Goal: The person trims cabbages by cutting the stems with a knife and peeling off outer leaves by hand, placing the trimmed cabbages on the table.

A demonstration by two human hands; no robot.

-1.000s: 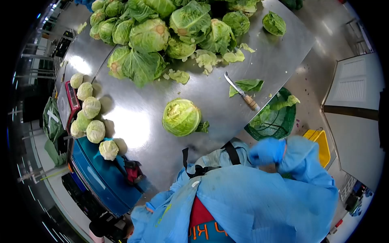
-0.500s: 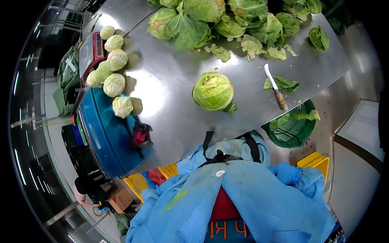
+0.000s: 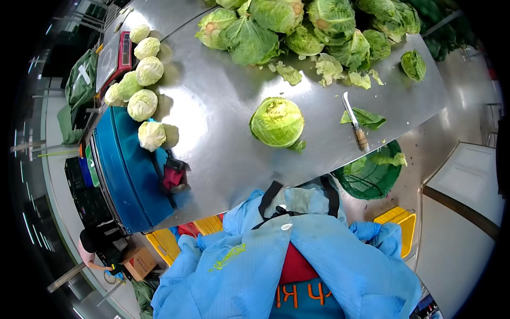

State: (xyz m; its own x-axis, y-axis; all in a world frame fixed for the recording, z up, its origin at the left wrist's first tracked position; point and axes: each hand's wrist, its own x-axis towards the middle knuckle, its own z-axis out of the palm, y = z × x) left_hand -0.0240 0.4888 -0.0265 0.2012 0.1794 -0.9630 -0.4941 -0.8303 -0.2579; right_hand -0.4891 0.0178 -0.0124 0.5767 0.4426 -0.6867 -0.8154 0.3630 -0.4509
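Neither of my hands shows; only my blue sleeves [image 3: 385, 236] appear, down beside my body. A single green cabbage [image 3: 277, 122] rests on the steel table [image 3: 212, 159] in front of me, with a small torn leaf at its lower right. To its right lies a knife [image 3: 355, 121] with a curved blade and a wooden handle, its handle toward the table edge. A loose cabbage leaf [image 3: 370, 119] lies beside the blade. Along the left, several trimmed pale cabbages [image 3: 142, 105] stand in an uneven row.
Untrimmed cabbages [image 3: 332, 21] are heaped at the far side, with leaf scraps [image 3: 329, 68] before them. A red scale [image 3: 125, 50] and a blue bin [image 3: 125, 170] stand left. A green basket [image 3: 372, 183] holding leaves sits below the right edge, near a yellow crate [image 3: 401, 226].
The view has shifted slightly, so most things sit a little farther left in it. The cabbage, knife and leaves keep their places on the table.
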